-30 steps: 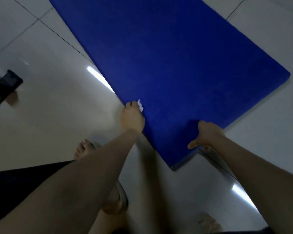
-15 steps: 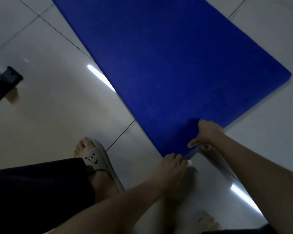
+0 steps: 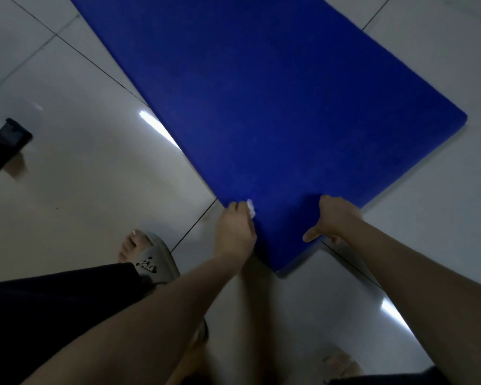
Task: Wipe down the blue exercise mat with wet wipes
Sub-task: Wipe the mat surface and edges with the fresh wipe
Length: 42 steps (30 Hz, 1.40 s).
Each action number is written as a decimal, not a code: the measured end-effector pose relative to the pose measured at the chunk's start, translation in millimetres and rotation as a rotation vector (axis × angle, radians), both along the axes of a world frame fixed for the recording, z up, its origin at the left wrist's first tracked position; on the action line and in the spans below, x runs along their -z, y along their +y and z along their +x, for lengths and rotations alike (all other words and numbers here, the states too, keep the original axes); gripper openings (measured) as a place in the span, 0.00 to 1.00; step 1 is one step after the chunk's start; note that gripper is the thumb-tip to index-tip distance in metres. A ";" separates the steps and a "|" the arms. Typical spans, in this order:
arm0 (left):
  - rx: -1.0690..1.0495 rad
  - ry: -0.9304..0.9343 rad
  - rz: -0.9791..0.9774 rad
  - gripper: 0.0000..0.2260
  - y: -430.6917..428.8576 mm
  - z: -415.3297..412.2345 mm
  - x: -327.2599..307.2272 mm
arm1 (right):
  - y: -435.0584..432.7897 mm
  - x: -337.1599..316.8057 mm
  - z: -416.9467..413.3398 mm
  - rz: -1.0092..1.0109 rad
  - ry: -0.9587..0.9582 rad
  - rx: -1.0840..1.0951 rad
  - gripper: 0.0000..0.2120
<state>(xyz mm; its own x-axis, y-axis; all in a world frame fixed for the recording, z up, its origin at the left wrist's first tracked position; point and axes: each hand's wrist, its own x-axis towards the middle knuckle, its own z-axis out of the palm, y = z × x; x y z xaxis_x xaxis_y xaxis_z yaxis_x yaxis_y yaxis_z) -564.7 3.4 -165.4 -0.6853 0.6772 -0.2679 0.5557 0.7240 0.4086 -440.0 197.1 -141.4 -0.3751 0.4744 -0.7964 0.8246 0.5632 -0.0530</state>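
A pale tiled floor (image 3: pixel 81 190), glossy enough to throw back strips of light, fills the view. The blue exercise mat (image 3: pixel 275 107) lies flat on it, running from the top of the view down to a near corner (image 3: pixel 278 266) just ahead of the person's feet. A dark object (image 3: pixel 3 145) sits well apart at the left edge; what it is cannot be told. A grey sandal (image 3: pixel 153 259) stands on the tile near the mat's left side.

The right hand (image 3: pixel 333 218) holds the mat's near edge just right of that corner; its grip is closed round the edge, with the thumb pointing left. The left hand (image 3: pixel 235 232) rests at the mat's left edge, its grip closed narrowly on a bunched white wet wipe (image 3: pixel 250 208), of which only a small tuft shows past the fingers.

The wipe works right on the border, so a stroke could easily run off onto the tile, pick up floor dirt and carry it back onto the mat. Bunched so tightly, it touches little surface, and strips may be missed, the more so in this dim light. The tile looks slick: should the right hand let go, a firm push might slide the mat or fold the corner.
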 end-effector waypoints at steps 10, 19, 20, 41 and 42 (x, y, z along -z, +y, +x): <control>0.267 -0.271 -0.136 0.08 14.5 45.7 -12.7 | -68.4 3.6 17.7 -0.093 0.307 0.072 0.15; -0.350 -0.836 -0.144 0.06 23.3 25.4 -25.0 | -112.8 18.9 21.0 -0.096 0.514 0.217 0.10; -0.414 -0.892 -0.143 0.05 17.9 21.7 -24.0 | -115.6 17.6 18.5 -0.062 0.522 0.245 0.08; -0.704 -1.250 0.601 0.17 37.0 10.1 -258.4 | -17.1 -204.0 38.8 -0.459 1.000 1.680 0.32; -0.690 -1.248 0.636 0.16 31.0 6.7 -274.8 | -15.9 -217.6 31.9 -0.517 1.040 1.673 0.32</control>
